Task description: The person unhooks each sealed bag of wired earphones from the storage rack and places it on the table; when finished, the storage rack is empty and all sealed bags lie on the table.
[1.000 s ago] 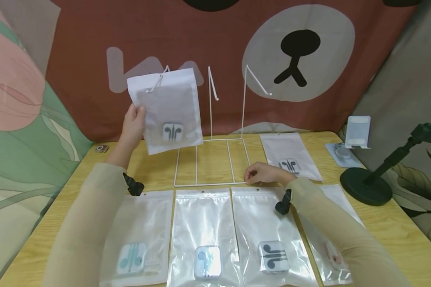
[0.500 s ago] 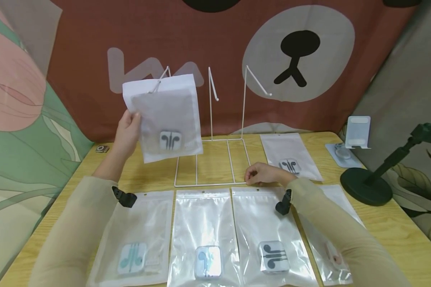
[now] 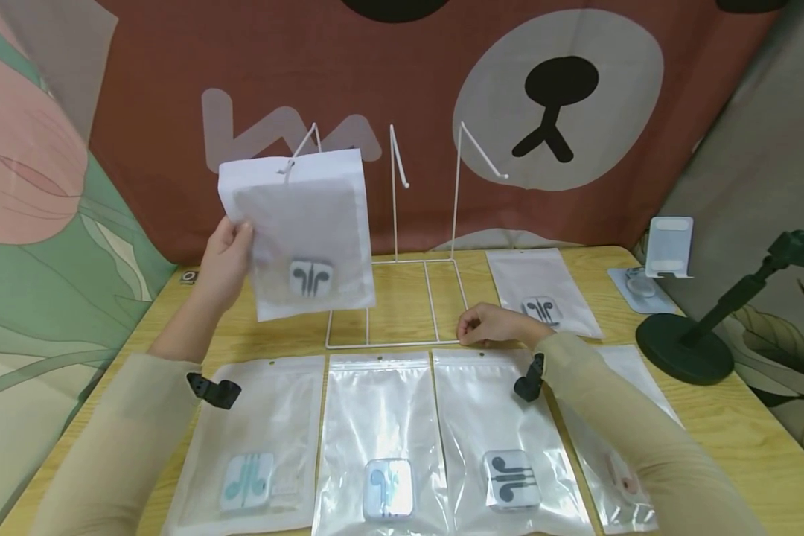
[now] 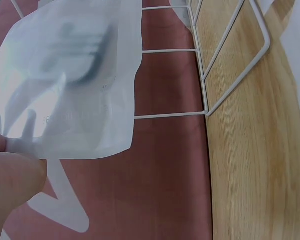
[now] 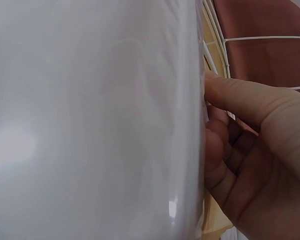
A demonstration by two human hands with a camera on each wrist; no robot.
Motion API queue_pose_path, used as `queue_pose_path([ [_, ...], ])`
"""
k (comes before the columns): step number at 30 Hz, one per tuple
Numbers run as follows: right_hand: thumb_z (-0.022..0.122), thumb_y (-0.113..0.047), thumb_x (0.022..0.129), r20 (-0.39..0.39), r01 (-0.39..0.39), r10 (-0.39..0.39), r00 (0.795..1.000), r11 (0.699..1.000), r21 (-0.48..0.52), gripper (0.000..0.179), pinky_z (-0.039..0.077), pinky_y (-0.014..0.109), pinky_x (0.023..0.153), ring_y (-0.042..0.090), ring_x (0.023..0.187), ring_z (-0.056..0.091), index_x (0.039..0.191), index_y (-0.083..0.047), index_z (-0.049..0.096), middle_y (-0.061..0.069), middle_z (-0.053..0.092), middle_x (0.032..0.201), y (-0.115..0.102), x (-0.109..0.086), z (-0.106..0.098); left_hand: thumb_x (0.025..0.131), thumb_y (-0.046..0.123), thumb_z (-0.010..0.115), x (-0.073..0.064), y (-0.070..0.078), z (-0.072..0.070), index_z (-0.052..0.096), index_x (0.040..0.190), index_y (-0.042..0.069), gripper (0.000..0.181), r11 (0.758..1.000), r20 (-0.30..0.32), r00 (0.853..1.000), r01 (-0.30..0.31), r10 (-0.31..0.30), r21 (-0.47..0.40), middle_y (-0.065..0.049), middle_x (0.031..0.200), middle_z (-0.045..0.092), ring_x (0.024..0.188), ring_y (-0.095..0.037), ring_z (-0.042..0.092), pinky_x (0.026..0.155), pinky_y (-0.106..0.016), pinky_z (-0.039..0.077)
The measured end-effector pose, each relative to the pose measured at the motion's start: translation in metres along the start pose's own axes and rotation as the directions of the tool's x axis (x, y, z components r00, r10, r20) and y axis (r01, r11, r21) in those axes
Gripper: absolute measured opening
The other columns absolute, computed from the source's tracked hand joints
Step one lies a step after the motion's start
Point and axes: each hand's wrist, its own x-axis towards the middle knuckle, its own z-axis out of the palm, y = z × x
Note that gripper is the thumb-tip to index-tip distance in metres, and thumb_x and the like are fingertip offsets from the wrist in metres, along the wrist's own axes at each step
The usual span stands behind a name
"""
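My left hand pinches the left edge of a frosted zip bag that holds boxed earphones. The bag's top edge is at the tip of the left hook of a white wire rack. In the left wrist view, thumb and finger hold the bag by its edge, with the rack wires behind it. My right hand grips the front right corner of the rack's base on the table. Its curled fingers show in the right wrist view, partly hidden behind a shiny bag.
Several earphone bags lie in a row in front of the rack, including one clear bag in the middle. Another bag lies behind my right hand. A dark green stand and a phone holder are at the right.
My left hand has drawn the bag toward me, down and slightly left, along the hook to its tip. The right hand and the rack have stayed in place.
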Motion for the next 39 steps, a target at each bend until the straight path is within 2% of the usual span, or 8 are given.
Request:
queue_pose_path([
  [6, 0.065, -0.005, 0.085, 0.01, -0.01, 0.01, 1.0, 1.0, -0.003, 0.005, 0.039, 0.024, 0.05, 0.014, 0.057, 0.044, 0.08, -0.007, 0.064, 0.002, 0.051, 0.067, -0.001, -0.001, -0.001, 0.099, 0.038, 0.033, -0.009, 0.001, -0.002, 0.034, 0.14, 0.012, 0.048, 0.999, 0.002, 1.0, 0.005, -0.005, 0.034, -0.006, 0.135, 0.036, 0.123, -0.019, 0.034, 0.102, -0.045, 0.028],
  [18, 0.066, -0.006, 0.085, 0.022, 0.005, -0.005, 1.0, 1.0, -0.025, 0.006, 0.038, 0.024, 0.049, 0.013, 0.054, 0.044, 0.079, -0.007, 0.065, 0.0, 0.051, 0.066, 0.003, 0.001, -0.002, 0.1, 0.034, 0.033, -0.026, 0.003, -0.004, 0.038, 0.135, 0.013, 0.041, 1.0, 0.013, 1.0, -0.009, 0.009, -0.008, -0.008, 0.129, 0.04, 0.12, -0.022, 0.037, 0.101, -0.049, 0.029],
  [22, 0.066, -0.005, 0.085, 0.025, 0.004, -0.004, 1.0, 1.0, -0.012, 0.008, 0.038, 0.023, 0.049, 0.013, 0.054, 0.044, 0.078, -0.01, 0.065, 0.0, 0.051, 0.066, 0.003, 0.001, -0.002, 0.1, 0.03, 0.036, -0.031, 0.004, -0.005, 0.045, 0.127, 0.016, 0.032, 0.998, -0.007, 0.999, -0.041, 0.04, -0.047, -0.007, 0.122, 0.043, 0.114, -0.02, 0.04, 0.098, -0.041, 0.032],
  [27, 0.066, -0.005, 0.085, 0.027, 0.011, -0.011, 1.0, 1.0, -0.016, 0.007, 0.039, 0.024, 0.049, 0.013, 0.054, 0.044, 0.079, -0.008, 0.064, 0.001, 0.051, 0.066, 0.003, 0.001, -0.002, 0.099, 0.024, 0.041, -0.037, 0.007, -0.007, 0.051, 0.112, 0.018, 0.017, 0.983, -0.03, 0.994, -0.106, 0.103, -0.15, -0.003, 0.107, 0.048, 0.101, -0.015, 0.045, 0.083, -0.024, 0.039],
  [31, 0.066, -0.006, 0.085, 0.024, 0.013, -0.013, 1.0, 1.0, -0.02, 0.005, 0.038, 0.023, 0.049, 0.013, 0.054, 0.044, 0.08, -0.006, 0.064, 0.001, 0.051, 0.065, 0.002, 0.0, -0.002, 0.099, 0.02, 0.043, -0.042, 0.011, -0.012, 0.053, 0.104, 0.018, 0.011, 0.957, -0.054, 0.989, -0.144, 0.135, -0.252, 0.0, 0.094, 0.047, 0.085, -0.01, 0.047, 0.068, -0.019, 0.041],
  [33, 0.065, -0.005, 0.085, 0.019, 0.024, -0.024, 1.0, 0.999, -0.025, 0.004, 0.038, 0.024, 0.049, 0.013, 0.054, 0.043, 0.082, -0.003, 0.064, 0.001, 0.051, 0.066, -0.002, -0.002, -0.001, 0.098, 0.019, 0.044, -0.045, 0.013, -0.017, 0.052, 0.103, 0.016, 0.01, 0.936, -0.056, 0.988, -0.156, 0.146, -0.314, 0.0, 0.088, 0.043, 0.075, -0.008, 0.042, 0.058, -0.017, 0.036],
  [37, 0.066, -0.006, 0.085, 0.019, 0.031, -0.03, 0.999, 0.999, -0.027, 0.005, 0.038, 0.025, 0.049, 0.014, 0.054, 0.043, 0.083, -0.002, 0.065, 0.002, 0.051, 0.065, -0.002, -0.002, -0.001, 0.096, 0.017, 0.047, -0.049, 0.01, -0.028, 0.052, 0.106, 0.011, 0.013, 0.86, -0.06, 0.98, -0.194, 0.188, -0.472, -0.001, 0.083, 0.041, 0.074, -0.009, 0.042, 0.06, -0.015, 0.038],
  [39, 0.067, -0.008, 0.084, 0.023, 0.028, -0.027, 0.999, 0.999, -0.029, 0.004, 0.038, 0.025, 0.049, 0.013, 0.053, 0.044, 0.082, -0.004, 0.065, 0.001, 0.051, 0.065, 0.003, 0.0, -0.002, 0.095, 0.016, 0.049, -0.05, 0.005, -0.033, 0.054, 0.107, 0.008, 0.015, 0.808, -0.07, 0.976, -0.21, 0.206, -0.551, -0.002, 0.09, 0.046, 0.087, -0.011, 0.046, 0.073, -0.017, 0.043],
])
